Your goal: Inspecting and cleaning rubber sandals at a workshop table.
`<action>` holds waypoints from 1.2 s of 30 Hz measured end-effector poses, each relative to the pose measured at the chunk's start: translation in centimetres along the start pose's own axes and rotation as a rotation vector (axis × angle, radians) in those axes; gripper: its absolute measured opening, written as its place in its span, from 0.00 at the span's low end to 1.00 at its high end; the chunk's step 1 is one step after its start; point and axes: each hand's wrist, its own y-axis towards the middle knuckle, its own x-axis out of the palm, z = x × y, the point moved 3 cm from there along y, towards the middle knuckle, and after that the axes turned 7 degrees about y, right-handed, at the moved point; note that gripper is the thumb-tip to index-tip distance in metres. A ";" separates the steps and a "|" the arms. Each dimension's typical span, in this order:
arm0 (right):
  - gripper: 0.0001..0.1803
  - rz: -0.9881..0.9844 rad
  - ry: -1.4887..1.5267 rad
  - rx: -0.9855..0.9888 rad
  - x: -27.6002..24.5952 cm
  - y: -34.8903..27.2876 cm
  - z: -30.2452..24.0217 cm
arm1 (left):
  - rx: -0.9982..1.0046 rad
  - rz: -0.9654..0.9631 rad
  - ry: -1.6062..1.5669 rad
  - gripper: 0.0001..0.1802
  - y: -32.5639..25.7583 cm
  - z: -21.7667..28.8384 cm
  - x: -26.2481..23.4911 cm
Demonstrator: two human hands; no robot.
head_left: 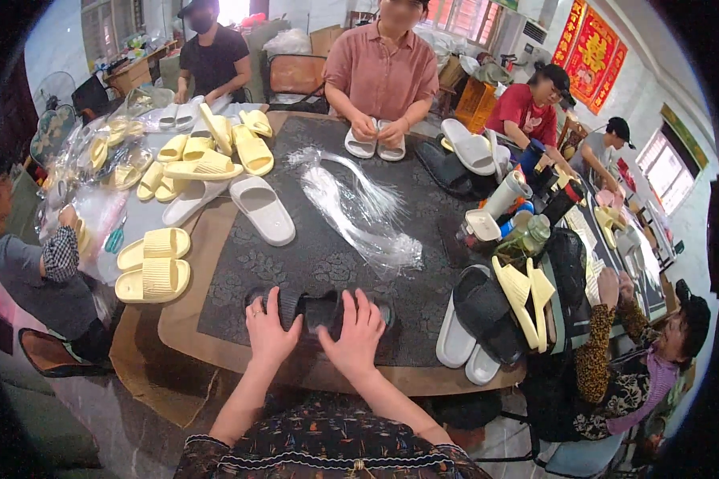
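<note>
A pair of black slide slippers lies on the dark patterned mat (240,263) right in front of me, partly covered by my hands. My left hand (271,329) grips the left black slipper (291,303), fingers over its far side and thumb toward the middle. My right hand (355,334) has the right black slipper (322,307) the same way, thumb pointing inward. Just beyond, a white slipper (264,209) rests on the mat. A heap of clear plastic bags (351,203) lies farther off.
Yellow slippers (153,279) crowd the left side. At right, black slippers (487,315), white ones and a yellow pair (524,299) are stacked near bottles and a jar (527,235). Across the table a person (381,72) handles white slippers (375,144); several other people work around.
</note>
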 end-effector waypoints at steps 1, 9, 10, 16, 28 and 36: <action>0.37 0.031 0.006 0.012 0.5 0.3 0.6 | -0.029 0.012 -0.049 0.41 -0.1 0.0 0.0; 0.23 0.183 0.259 -0.034 -3.9 0.1 8.1 | 0.112 0.032 -0.192 0.32 1.5 -3.8 -3.4; 0.23 0.182 0.255 -0.027 -4.5 -0.2 9.1 | 0.160 -0.022 -0.190 0.32 1.9 -4.3 -4.1; 0.21 0.026 0.472 -0.260 -3.5 0.1 8.4 | 0.501 -0.250 -0.340 0.33 4.5 -0.1 -4.1; 0.13 0.189 0.777 -0.168 2.1 3.2 10.5 | 0.649 -0.344 -0.476 0.38 6.5 7.0 -7.7; 0.04 0.460 1.063 0.311 3.4 2.9 16.1 | 0.952 -0.215 -2.200 0.31 -2.4 8.0 -27.2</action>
